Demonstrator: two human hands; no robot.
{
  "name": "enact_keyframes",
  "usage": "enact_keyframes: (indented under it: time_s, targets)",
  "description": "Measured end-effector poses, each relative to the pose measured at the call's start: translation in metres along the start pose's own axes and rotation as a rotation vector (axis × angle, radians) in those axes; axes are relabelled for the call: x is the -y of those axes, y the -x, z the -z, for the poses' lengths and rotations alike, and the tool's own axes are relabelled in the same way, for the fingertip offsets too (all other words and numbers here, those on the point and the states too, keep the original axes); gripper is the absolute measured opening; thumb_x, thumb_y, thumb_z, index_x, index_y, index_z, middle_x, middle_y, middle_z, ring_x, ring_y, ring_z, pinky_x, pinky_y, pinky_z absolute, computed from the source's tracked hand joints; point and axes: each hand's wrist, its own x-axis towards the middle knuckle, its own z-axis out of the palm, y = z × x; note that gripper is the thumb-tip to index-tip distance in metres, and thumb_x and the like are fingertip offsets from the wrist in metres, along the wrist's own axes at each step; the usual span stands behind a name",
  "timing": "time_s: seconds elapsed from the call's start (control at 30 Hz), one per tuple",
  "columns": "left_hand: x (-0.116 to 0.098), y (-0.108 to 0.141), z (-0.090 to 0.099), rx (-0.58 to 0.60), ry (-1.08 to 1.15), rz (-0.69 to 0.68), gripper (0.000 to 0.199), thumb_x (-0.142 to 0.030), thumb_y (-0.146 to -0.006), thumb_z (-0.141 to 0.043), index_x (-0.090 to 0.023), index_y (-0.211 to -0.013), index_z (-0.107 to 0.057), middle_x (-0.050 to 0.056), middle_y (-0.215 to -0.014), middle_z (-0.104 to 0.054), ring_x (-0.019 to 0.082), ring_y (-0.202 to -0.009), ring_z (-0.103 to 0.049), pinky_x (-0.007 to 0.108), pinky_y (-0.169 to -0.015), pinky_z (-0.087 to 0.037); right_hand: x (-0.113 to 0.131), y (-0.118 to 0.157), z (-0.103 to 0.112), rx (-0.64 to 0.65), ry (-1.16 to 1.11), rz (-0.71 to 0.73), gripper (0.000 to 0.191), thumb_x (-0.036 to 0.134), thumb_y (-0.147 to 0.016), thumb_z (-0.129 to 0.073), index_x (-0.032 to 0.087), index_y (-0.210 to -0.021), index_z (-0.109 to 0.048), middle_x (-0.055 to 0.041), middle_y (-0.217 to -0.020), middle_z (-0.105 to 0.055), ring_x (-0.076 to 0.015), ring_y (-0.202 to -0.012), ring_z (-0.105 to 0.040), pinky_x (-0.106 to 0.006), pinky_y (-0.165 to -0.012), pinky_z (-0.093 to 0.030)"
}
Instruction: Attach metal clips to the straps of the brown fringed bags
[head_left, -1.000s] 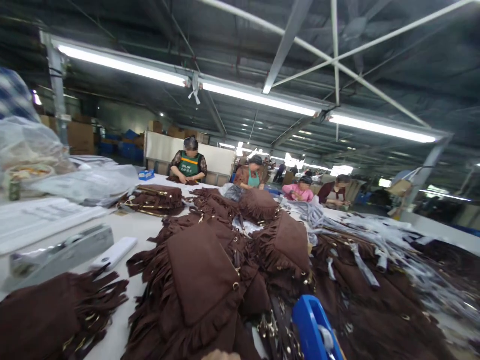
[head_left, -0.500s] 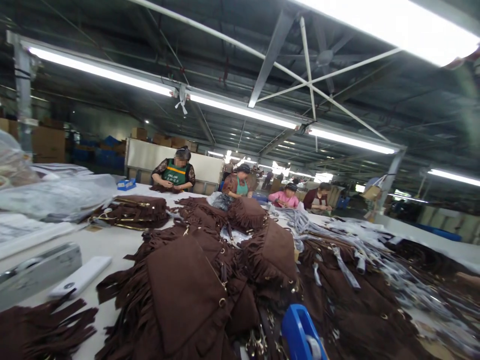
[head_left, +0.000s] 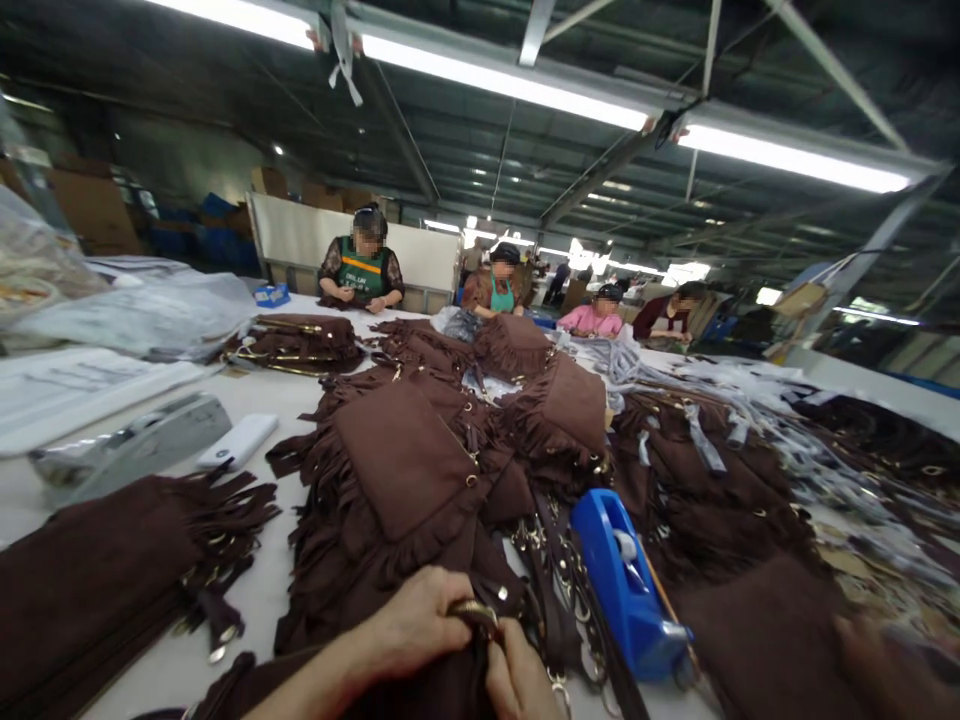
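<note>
My left hand [head_left: 424, 622] is closed, pinching the edge of a dark brown bag [head_left: 390, 690] at the bottom of the view. A curved gold strip, perhaps zipper teeth, shows at its fingertips. Close beside it, my right hand [head_left: 521, 675] is also closed on the same edge; its lower part is cut off by the frame. Just beyond my hands lies a brown fringed bag [head_left: 401, 455] with a gold ring at its corner. To the right are brown straps with metal clasps [head_left: 562, 570] and a blue tape dispenser [head_left: 626, 590].
Another brown fringed bag [head_left: 112, 570] lies at left, near a white rectangular device [head_left: 238, 442]. Plastic-wrapped straps [head_left: 810, 480] cover the right side. A blurred hand of another person [head_left: 889, 655] reaches in at the right edge. Several co-workers sit across the table.
The view has tilted down, and both of my hands have come into view, holding a bag. Another person's hand and a brown piece now show at lower right.
</note>
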Motion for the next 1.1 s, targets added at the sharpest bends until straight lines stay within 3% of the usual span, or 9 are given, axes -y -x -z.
enact_keyframes:
  time_s: [0.13,0.4,0.63,0.8,0.97,1.1]
  targets:
    - [-0.002,0.003,0.01,0.037,0.093,0.035,0.012,-0.024,-0.057,-0.045,-0.016,-0.066,-0.048,-0.004,-0.06,-0.04,0.011,-0.058,-0.035,0.022,-0.049,-0.023,0.001,-0.003,-0.007,-0.012,-0.059,-0.001,0.026,0.029,-0.088,-0.026,0.018,-0.091,-0.049,-0.0075,-0.079,-0.064,-0.0191,-0.078,-0.063,-0.029,-0.073,-0.045]
    - [-0.008,0.012,-0.004,-0.028,0.002,-0.001,0.004,-0.017,-0.061,-0.045,-0.017,-0.063,-0.05,-0.004,-0.063,-0.048,0.013,-0.065,-0.045,0.023,-0.057,-0.027,0.008,0.0,-0.011,-0.094,-0.001,-0.011,0.029,0.032,-0.089,-0.023,0.018,-0.095,-0.047,-0.0083,-0.075,-0.066,-0.0214,-0.075,-0.065,-0.027,-0.067,-0.043]
    - [0.005,0.002,-0.003,-0.064,0.082,0.038,0.015,-0.021,-0.059,-0.043,-0.015,-0.066,-0.055,-0.005,-0.06,-0.044,0.011,-0.06,-0.04,0.021,-0.053,-0.027,0.013,0.009,-0.008,-0.071,0.303,-0.019,0.02,0.016,-0.086,-0.027,0.017,-0.09,-0.047,-0.0089,-0.07,-0.067,-0.0224,-0.068,-0.067,-0.027,-0.057,-0.034]
    - [0.005,0.004,-0.01,-0.05,0.093,0.013,0.012,-0.02,-0.058,-0.043,-0.016,-0.065,-0.052,-0.005,-0.061,-0.043,0.011,-0.06,-0.039,0.021,-0.053,-0.026,0.012,0.011,-0.01,-0.096,0.446,-0.014,0.02,0.015,-0.085,-0.026,0.016,-0.092,-0.046,-0.0109,-0.07,-0.069,-0.0267,-0.066,-0.067,-0.03,-0.054,-0.031]
    - [0.006,0.005,-0.021,-0.007,0.057,-0.01,0.001,-0.018,-0.057,-0.044,-0.017,-0.057,-0.045,-0.006,-0.056,-0.039,0.01,-0.058,-0.038,0.022,-0.051,-0.023,0.006,0.007,-0.009,-0.17,0.302,-0.059,0.017,0.022,-0.086,-0.028,0.02,-0.082,-0.044,-0.0093,-0.07,-0.067,-0.0251,-0.065,-0.065,-0.029,-0.055,-0.033]
    - [0.0,0.007,-0.009,-0.057,0.052,-0.001,0.005,-0.018,-0.06,-0.044,-0.016,-0.06,-0.048,-0.005,-0.057,-0.042,0.011,-0.059,-0.039,0.023,-0.053,-0.024,-0.001,0.002,0.002,-0.175,0.09,-0.077,0.018,0.028,-0.084,-0.029,0.022,-0.077,-0.043,-0.0047,-0.068,-0.062,-0.0205,-0.063,-0.06,-0.028,-0.058,-0.037]
